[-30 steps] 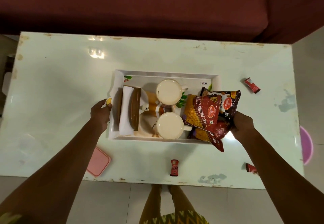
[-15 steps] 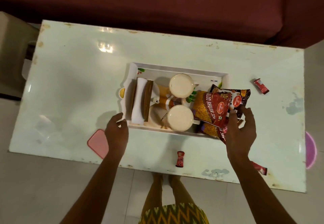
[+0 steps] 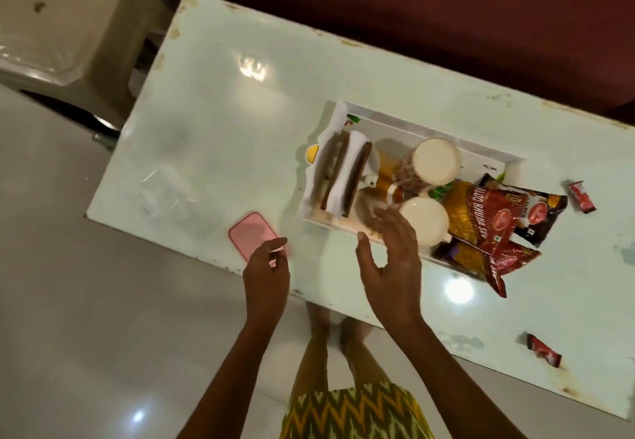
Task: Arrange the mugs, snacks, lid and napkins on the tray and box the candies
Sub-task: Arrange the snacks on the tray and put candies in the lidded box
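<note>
Flanking the tray (image 3: 412,122) lie a pink lid (image 3: 252,235) and two candies (image 3: 581,196).

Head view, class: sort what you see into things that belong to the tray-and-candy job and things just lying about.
Job: tray, mugs, snack packets, napkins, pink lid, clear box, candies.
Lying about: plastic stool, maroon sofa.

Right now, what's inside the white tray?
Two mugs, napkins in a brown holder and snack packets. The packets and the right hand cover parts of the tray, so anything beneath is hidden.
</note>
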